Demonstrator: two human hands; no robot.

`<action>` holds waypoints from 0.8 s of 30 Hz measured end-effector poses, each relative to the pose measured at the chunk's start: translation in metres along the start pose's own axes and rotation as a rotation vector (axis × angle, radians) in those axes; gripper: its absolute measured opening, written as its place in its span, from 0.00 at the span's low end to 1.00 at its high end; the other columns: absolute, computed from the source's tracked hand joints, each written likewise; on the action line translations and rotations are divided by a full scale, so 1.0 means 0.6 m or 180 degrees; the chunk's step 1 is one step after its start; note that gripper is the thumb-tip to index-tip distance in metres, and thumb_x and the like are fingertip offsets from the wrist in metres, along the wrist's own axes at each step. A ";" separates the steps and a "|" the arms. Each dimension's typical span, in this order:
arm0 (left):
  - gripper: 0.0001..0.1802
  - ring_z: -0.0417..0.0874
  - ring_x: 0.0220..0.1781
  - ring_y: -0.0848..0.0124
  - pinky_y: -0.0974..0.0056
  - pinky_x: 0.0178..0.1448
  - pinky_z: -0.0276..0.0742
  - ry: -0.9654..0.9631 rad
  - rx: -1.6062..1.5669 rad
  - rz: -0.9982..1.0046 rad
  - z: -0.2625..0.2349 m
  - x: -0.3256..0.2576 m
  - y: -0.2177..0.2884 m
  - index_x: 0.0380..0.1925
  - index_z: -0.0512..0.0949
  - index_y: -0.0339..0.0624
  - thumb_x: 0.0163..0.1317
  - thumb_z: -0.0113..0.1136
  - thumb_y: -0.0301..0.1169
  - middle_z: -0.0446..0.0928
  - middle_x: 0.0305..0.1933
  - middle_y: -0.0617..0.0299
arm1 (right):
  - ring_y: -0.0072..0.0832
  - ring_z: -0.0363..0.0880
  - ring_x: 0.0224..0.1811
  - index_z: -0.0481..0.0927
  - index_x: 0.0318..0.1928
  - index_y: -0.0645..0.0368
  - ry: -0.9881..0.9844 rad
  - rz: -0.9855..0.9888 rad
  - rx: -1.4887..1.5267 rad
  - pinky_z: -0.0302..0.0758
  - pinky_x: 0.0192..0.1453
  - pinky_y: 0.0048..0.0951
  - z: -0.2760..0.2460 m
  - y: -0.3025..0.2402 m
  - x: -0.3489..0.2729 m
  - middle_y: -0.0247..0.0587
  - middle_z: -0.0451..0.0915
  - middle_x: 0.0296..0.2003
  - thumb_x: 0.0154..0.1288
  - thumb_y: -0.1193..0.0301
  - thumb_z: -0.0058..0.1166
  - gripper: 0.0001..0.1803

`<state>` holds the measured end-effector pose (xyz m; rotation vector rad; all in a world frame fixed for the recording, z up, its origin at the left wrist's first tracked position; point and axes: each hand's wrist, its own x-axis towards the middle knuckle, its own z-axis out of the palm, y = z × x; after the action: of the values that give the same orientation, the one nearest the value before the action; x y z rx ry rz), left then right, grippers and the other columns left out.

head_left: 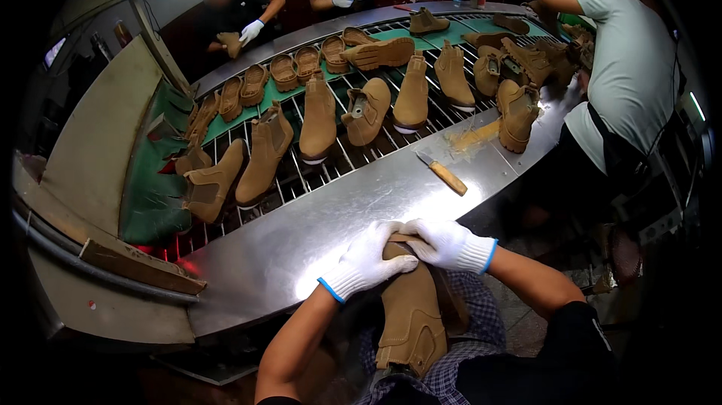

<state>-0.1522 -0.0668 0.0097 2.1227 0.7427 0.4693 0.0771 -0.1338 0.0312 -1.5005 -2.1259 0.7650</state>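
Observation:
A tan suede ankle boot (410,315) lies lengthwise over my lap, toe away from me at the metal edge. My left hand (370,260), in a white knit glove with a blue cuff, grips the toe from the left. My right hand (450,244), gloved the same way, closes on the toe from the right. Between the fingertips shows a narrow brown edge, perhaps the rim of a sole; the gloves hide most of it. A knife (449,178) with a wooden handle rests on the metal ledge beyond my right hand.
Boots (318,119) and loose soles (283,72) sit on a rod conveyor (301,185) with a green belt (135,191) behind the metal ledge (259,262). A person in a light shirt (632,66) works at the right. Two gloved people (237,21) stand across the line.

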 end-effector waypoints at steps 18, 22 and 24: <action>0.40 0.81 0.68 0.46 0.50 0.73 0.77 0.0056 0.0289 0.0055 -0.011 -0.008 0.007 0.68 0.77 0.37 0.60 0.77 0.46 0.79 0.66 0.44 | 0.57 0.80 0.71 0.58 0.82 0.66 -0.0840 0.0976 0.1288 0.80 0.73 0.45 -0.037 -0.012 -0.111 0.69 0.73 0.72 0.73 0.50 0.68 0.51; 0.30 0.86 0.60 0.49 0.52 0.66 0.81 0.0110 0.0272 -0.0457 -0.027 0.013 0.036 0.58 0.81 0.36 0.65 0.75 0.46 0.84 0.57 0.45 | 0.61 0.84 0.63 0.60 0.80 0.67 -0.0577 0.0347 0.0638 0.84 0.66 0.50 -0.018 0.002 -0.097 0.71 0.78 0.66 0.72 0.54 0.66 0.47; 0.18 0.88 0.53 0.54 0.54 0.59 0.83 0.0451 -0.0142 -0.0783 -0.014 0.022 0.030 0.48 0.84 0.37 0.71 0.69 0.42 0.86 0.48 0.48 | 0.62 0.87 0.57 0.62 0.79 0.66 -0.0407 0.0234 0.0455 0.86 0.62 0.52 -0.013 -0.005 -0.090 0.69 0.81 0.61 0.71 0.60 0.64 0.43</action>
<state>-0.1404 -0.0623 0.0301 1.9390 1.0496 0.5005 0.0973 -0.1838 0.0373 -1.4967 -2.0667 1.0420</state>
